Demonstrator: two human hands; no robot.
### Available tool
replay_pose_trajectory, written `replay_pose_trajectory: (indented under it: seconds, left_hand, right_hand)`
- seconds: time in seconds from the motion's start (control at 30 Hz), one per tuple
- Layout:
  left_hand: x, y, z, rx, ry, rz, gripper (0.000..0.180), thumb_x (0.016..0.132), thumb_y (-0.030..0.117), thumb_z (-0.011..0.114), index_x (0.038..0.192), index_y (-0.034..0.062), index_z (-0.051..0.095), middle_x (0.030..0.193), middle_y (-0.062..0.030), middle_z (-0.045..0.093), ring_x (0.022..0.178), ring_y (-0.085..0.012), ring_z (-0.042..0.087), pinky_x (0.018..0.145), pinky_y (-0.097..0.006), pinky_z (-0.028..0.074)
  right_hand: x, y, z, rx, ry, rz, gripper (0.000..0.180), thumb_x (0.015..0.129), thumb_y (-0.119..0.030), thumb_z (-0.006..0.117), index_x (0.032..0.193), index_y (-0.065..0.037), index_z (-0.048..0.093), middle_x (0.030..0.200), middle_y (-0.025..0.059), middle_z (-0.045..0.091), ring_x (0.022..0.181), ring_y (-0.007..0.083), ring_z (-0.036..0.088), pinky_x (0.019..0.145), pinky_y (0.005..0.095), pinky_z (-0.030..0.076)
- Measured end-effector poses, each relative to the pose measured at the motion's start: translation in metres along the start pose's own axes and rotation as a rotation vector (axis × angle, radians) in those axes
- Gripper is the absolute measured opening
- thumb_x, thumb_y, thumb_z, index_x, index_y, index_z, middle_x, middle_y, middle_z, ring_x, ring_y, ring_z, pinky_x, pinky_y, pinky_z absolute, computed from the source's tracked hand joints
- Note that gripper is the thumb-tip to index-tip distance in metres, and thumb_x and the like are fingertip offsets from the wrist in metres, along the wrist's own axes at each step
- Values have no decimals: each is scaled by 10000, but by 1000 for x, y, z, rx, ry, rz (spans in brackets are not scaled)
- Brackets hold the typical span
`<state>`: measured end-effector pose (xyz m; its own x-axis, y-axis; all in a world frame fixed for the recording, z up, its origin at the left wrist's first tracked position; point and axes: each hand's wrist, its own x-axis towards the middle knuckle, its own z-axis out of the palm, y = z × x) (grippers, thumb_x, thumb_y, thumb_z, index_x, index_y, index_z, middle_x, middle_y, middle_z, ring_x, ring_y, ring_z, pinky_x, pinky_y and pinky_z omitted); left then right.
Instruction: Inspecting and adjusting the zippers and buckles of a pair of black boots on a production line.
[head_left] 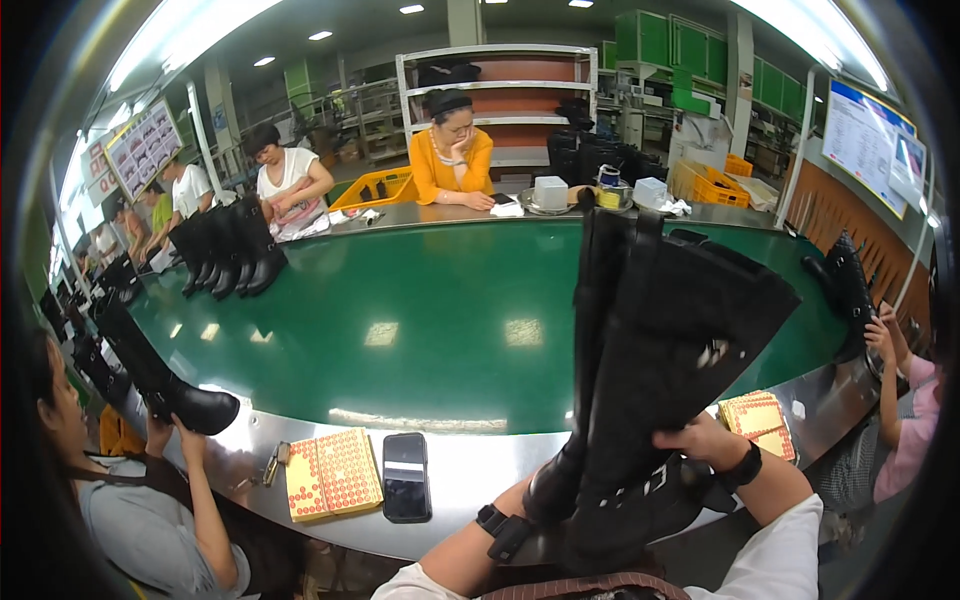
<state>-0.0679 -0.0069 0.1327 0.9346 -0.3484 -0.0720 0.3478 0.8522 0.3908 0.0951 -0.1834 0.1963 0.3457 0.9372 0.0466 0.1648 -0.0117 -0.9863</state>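
Tall black boots (655, 370) rise upright in front of me, their wide shafts towards the far side. A silver buckle shows low on them; at least two shafts seem to stand side by side. My right hand (700, 440) is closed on the boot's right side, at the lower shaft. My left forearm, with a black wrist device (503, 530), reaches behind the boots' lower part, and the left hand's fingers are hidden there. Left of the boots, a black phone (405, 478) lies on the metal table edge beside a yellow card stack (333, 475) printed with red circles.
A green conveyor belt (450, 330) stretches ahead behind the metal edge (470, 470). Another yellow stack (757, 425) lies at right. A co-worker at left holds a black boot (165, 375); one at right handles another boot (850, 290). Several boots (235, 245) stand far left.
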Motion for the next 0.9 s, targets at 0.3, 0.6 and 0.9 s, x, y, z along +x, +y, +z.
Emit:
replay_pose_trajectory:
  seconds: [0.3, 0.6, 0.9]
  left_hand:
    - [8, 30, -111, 1197, 1168, 1065, 245, 831, 96, 687, 1051, 18, 615, 939, -85, 650, 853, -160, 627, 761, -287, 504]
    - [9, 28, -114, 944, 1065, 967, 113, 852, 103, 689, 878, 0, 651, 757, -15, 647, 684, -75, 580, 658, -224, 470]
    - [11, 22, -92, 1332, 1128, 976, 82, 826, 84, 674, 837, 8, 645, 759, -57, 643, 695, -155, 613, 664, -287, 480]
  right_hand:
    - [133, 25, -39, -46, 713, -241, 418, 840, -225, 744, 1135, 43, 617, 1085, 93, 662, 973, 132, 603, 838, 286, 483]
    - [210, 142, -66, -704, 914, 17, 751, 704, -590, 723, 1117, 34, 657, 1400, 213, 411, 1319, 351, 358, 1040, 455, 375]
    - [119, 147, -70, -1030, 399, 249, 1035, 580, -680, 771, 1401, -131, 462, 1544, 262, 87, 1390, 515, 142, 1094, 569, 272]
